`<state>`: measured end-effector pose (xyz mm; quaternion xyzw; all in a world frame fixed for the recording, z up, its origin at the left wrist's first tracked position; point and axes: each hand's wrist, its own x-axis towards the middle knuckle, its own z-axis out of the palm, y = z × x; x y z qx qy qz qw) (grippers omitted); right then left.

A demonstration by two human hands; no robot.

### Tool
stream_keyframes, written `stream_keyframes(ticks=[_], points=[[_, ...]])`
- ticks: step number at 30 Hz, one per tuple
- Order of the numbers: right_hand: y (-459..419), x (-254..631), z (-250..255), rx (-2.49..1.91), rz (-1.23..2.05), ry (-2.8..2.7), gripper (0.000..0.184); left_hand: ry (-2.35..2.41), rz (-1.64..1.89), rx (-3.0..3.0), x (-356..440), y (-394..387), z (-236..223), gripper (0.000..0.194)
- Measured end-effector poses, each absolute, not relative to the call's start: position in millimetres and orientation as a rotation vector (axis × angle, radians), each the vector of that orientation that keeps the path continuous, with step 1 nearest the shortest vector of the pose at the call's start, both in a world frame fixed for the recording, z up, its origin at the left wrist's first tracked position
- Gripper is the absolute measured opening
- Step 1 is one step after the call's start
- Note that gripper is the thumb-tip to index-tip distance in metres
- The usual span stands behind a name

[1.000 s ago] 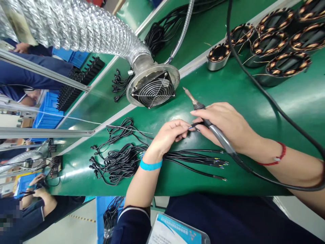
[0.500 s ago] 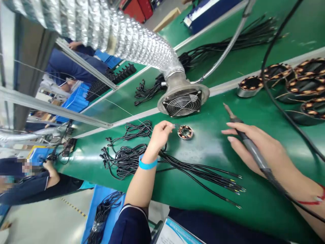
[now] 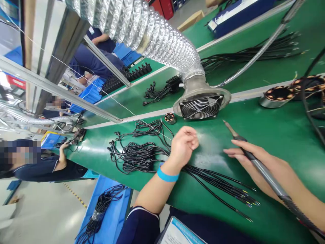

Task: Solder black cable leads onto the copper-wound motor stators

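My right hand (image 3: 264,162) grips a soldering iron (image 3: 261,169) like a pen, its tip pointing up and left above the green bench. My left hand (image 3: 185,144), with a blue wristband, is closed with curled fingers just below the fume fan (image 3: 200,107). A thin pale wire (image 3: 127,107) runs from the upper left down to that hand; whether the fingers pinch it is hidden. Behind the left hand, a small stator with copper windings (image 3: 170,118) stands at the fan's left edge, apart from the fingers. Black cables (image 3: 218,183) with stripped ends lie under my left forearm.
Coiled black cables (image 3: 138,156) lie left of my hand. Larger stators (image 3: 276,96) stand at the right by a hanging black cable. A silver duct (image 3: 162,37) hangs overhead. A blue bin (image 3: 106,210) with cables sits lower left. A co-worker (image 3: 38,159) is farther left.
The small stator has gone from beside my left fingertips to the fan's left side. My left hand has curled and come nearer. The view has shifted left; the iron stays in my right hand.
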<state>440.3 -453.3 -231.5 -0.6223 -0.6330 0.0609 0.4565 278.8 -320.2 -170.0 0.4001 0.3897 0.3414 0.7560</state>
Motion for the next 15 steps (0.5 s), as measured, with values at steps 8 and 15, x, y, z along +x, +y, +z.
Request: stream_keyframes(ticks=[8, 15], points=[[-454.5, 429.9, -236.2, -1.397, 0.199, -1.409, 0.033, 0.791, 0.348, 1.108, 303.2, -363.2, -197.2, 0.042], [-462.7, 446.4, -206.9, -1.482, 0.029, -1.528, 0.027, 0.68, 0.118, 2.093, 278.2, -340.8, -164.4, 0.012]])
